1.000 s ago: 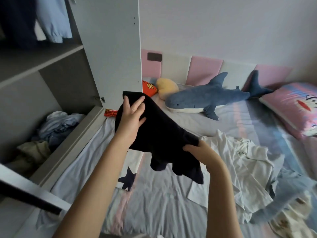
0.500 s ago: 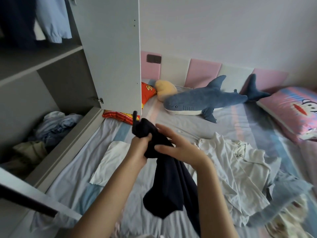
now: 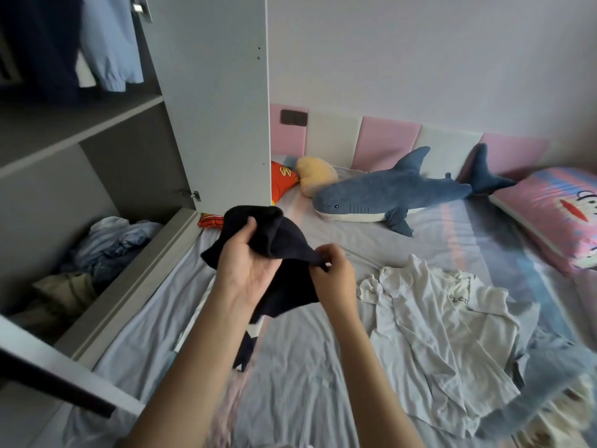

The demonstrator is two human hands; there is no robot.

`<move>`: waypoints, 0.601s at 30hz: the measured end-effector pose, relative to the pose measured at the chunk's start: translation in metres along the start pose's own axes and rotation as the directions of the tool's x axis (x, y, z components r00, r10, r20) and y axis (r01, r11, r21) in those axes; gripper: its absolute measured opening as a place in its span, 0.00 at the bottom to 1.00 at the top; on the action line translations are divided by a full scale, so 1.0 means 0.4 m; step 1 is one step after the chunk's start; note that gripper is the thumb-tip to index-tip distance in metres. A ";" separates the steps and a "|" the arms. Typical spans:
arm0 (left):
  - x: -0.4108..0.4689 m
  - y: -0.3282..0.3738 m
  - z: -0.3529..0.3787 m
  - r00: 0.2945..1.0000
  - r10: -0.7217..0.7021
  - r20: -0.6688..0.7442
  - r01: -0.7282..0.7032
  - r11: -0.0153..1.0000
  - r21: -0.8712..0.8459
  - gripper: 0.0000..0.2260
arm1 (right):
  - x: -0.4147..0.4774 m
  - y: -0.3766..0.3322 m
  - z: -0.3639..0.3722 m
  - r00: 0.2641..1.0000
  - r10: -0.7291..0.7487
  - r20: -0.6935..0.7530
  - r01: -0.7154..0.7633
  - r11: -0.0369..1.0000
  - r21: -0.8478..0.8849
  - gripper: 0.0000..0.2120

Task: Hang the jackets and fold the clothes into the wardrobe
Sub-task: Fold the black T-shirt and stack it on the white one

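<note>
A small dark navy garment [image 3: 284, 240] is bunched in the air above the bed. My left hand [image 3: 245, 263] grips its upper fold, thumb over the cloth. My right hand [image 3: 332, 270] pinches its right corner between fingertips. A crumpled white shirt [image 3: 439, 315] lies on the bed to the right. A white cloth with a dark star [image 3: 248, 344] lies under my left forearm. The open wardrobe [image 3: 106, 124] stands on the left, with a light blue jacket [image 3: 109, 43] hanging at the top and a heap of loose clothes [image 3: 106, 244] in its lower compartment.
The wardrobe door [image 3: 219, 101] stands open between shelf and bed. A plush shark [image 3: 394, 192], a yellow plush [image 3: 316, 176], an orange cushion [image 3: 284, 182] and a pink pillow [image 3: 555, 205] lie near the headboard. More grey-blue clothing [image 3: 549, 399] sits at the lower right.
The dark garment went from spread out, to hanging long, to bunched up. My left hand turned palm up on it, and my right hand moved out to pinch its corner.
</note>
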State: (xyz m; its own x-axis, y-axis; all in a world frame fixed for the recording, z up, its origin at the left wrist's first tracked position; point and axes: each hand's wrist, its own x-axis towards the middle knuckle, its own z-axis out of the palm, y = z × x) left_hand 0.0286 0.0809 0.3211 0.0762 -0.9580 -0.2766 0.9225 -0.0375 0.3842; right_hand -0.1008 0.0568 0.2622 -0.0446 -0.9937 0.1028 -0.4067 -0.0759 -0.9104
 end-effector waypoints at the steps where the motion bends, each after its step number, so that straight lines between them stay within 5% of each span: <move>1: 0.003 0.016 -0.007 0.999 0.036 0.003 -0.036 0.999 0.006 0.20 | 0.011 0.006 -0.013 1.000 0.004 -0.014 -0.004 1.000 -0.016 0.12; 7: -0.002 0.091 -0.043 0.998 0.048 0.038 -0.048 0.999 0.001 0.14 | 0.048 0.045 -0.095 0.999 0.027 -0.045 -0.025 0.999 0.048 0.13; 12: 0.005 0.093 -0.058 0.998 0.069 0.006 -0.069 0.998 -0.004 0.08 | 0.033 0.007 -0.148 0.993 0.121 -0.018 -0.104 0.915 0.389 0.13; 16: 0.020 0.069 -0.085 0.971 0.209 0.116 -0.228 0.956 0.184 0.14 | 0.022 -0.036 -0.175 0.976 0.159 0.146 -0.209 0.867 0.452 0.12; 18: 0.020 0.047 -0.087 0.944 0.274 0.183 -0.322 0.886 0.334 0.30 | 0.018 -0.053 -0.174 0.964 0.144 0.225 -0.232 0.871 0.434 0.12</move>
State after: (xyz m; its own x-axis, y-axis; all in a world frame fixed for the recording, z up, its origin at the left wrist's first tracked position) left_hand 0.0595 0.0825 0.2956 0.2558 -0.9667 0.0055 0.6661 0.1804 0.7238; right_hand -0.1558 0.0570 0.3102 0.1039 -0.9870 -0.1227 0.0523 0.1286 -0.9903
